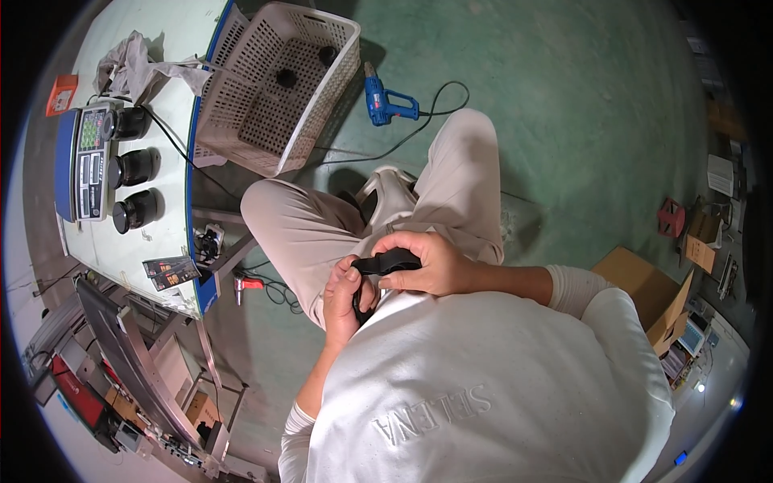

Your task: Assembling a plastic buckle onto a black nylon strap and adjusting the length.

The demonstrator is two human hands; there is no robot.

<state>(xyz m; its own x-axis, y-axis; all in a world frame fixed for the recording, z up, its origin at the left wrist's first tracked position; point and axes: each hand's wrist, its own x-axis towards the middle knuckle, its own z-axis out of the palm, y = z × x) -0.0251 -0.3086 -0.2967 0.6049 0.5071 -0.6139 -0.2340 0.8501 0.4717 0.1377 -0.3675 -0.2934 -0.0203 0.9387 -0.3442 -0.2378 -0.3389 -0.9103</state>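
Plainly black, curved strip [393, 260], in left hand [339, 310], right hand [439, 264].

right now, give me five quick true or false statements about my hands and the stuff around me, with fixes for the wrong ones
1. The left hand and right hand both hold a black strip. True.
2. The blue heat gun lies inside the basket. False: it lies on the floor beside the basket.
3. Three dark jars are on the table beside the scale. True.
4. The basket is empty. False: it holds dark round pieces.
5. A grey cloth lies on the table. True.
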